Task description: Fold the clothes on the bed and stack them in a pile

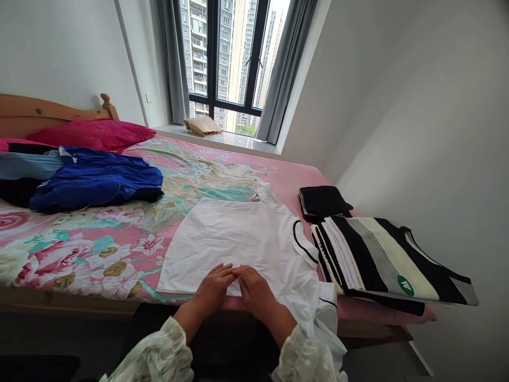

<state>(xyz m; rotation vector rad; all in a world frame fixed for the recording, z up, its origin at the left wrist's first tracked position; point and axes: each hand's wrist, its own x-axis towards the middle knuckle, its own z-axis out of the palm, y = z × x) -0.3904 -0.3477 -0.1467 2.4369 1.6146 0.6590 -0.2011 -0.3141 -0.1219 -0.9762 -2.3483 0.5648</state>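
A white shirt (234,228) with black trim on its sleeves lies spread on the bed, one sleeve draping over the front edge. My left hand (214,286) rests at the shirt's near side, fingers stretched out. Beside it, my right hand (254,289) is also flat with extended fingers, and the fingertips of both hands meet. Neither hand holds anything that I can see. To the right of the shirt sits a stack of folded clothes (369,254), topped by a black, cream and grey striped garment with a green round patch.
Folded black clothing (324,201) lies behind the stack, near the wall. A heap with a blue garment (107,178) is at the left, before a red pillow (95,133). The floral bedsheet (115,265) covers the bed. A tan folded item (202,126) is on the windowsill.
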